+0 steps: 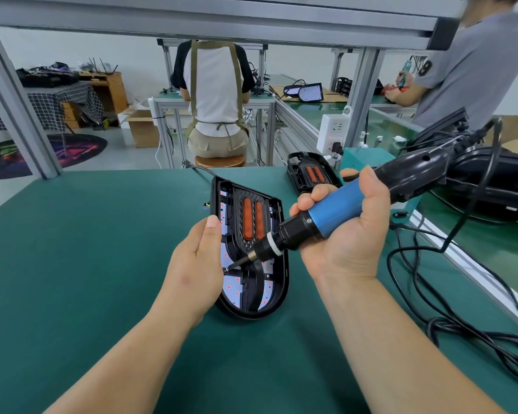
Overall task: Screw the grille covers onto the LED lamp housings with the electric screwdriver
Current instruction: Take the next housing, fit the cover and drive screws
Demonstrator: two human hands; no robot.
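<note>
1. The left hand (196,264) grips the lamp housing (277,282) by its left edge, thumb laid along the front rim (the fingers are hidden behind it).
2. The housing rests near the middle of the green bench mat (72,264), open face up toward the worker. The grille cover (251,219), with two orange strips, sits in its upper half.
3. The right hand (347,231) is wrapped around the blue barrel of the electric screwdriver (335,209). Its bit touches a spot low on the housing's left side, just beside the left hand.
4. A second housing (313,173) lies farther back, beside a teal box (362,159).
5. A black cable (461,324) loops over the bench's right side.
</note>
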